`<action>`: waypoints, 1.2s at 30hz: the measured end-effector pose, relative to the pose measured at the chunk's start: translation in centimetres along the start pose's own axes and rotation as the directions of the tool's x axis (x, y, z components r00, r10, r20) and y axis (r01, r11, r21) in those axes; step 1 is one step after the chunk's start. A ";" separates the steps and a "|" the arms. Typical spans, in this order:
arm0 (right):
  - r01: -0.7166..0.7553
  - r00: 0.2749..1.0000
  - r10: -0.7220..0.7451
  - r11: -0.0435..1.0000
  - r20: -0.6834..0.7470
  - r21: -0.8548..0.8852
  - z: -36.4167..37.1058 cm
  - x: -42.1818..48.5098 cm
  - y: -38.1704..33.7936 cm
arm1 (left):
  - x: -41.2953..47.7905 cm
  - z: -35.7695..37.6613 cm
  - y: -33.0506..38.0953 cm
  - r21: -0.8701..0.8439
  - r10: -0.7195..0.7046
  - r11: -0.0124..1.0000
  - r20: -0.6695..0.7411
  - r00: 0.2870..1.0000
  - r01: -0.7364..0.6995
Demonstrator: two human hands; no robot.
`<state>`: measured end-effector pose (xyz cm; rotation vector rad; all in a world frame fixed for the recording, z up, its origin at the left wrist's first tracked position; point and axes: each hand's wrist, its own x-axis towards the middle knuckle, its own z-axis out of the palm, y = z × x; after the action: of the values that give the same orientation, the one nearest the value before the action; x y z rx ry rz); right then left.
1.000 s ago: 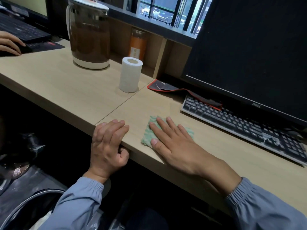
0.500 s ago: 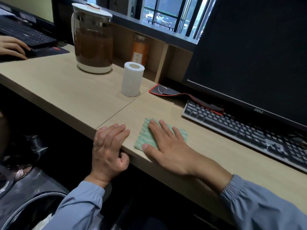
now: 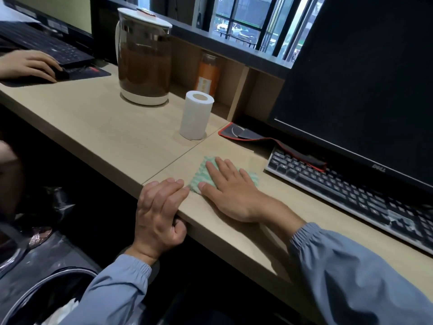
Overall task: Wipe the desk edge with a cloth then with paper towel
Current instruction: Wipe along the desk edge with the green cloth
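While flat, cloth (image 3: 203, 171) runs diagonally — edge to keyboard (image 3: 351, 191).

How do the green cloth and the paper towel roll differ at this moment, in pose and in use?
The green cloth lies flat by the desk front edge; the paper towel roll stands upright farther back. The right hand presses flat on the cloth; no hand touches the roll. The cloth is green and white striped; the roll is plain white. Both rest on the desk top.
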<state>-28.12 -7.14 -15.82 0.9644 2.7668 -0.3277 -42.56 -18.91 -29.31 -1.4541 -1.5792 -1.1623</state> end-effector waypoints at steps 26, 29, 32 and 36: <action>-0.199 0.978 0.200 0.980 -0.055 0.020 -2.5 8.3 1.9 | 0.5 -0.3 0.0 -0.048 0.007 0.999 -0.007 1.000 -0.007; -0.158 0.986 0.159 0.987 -0.054 0.020 -2.6 9.0 1.4 | 0.4 -0.2 0.0 -0.044 0.010 0.999 -0.009 1.000 -0.010; -0.181 0.980 0.182 0.983 -0.074 0.017 -3.5 10.1 1.4 | 0.3 -0.3 0.0 -0.036 0.009 0.999 -0.010 1.000 -0.010; -0.191 0.979 0.192 0.981 -0.073 0.020 -3.2 9.6 0.5 | 0.2 -0.4 -0.1 -0.032 0.008 0.999 0.015 1.000 -0.007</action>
<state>-35.50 -0.23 -15.25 1.2594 2.7104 -0.2845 -42.74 -19.19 -29.04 -1.4912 -1.5703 -1.1804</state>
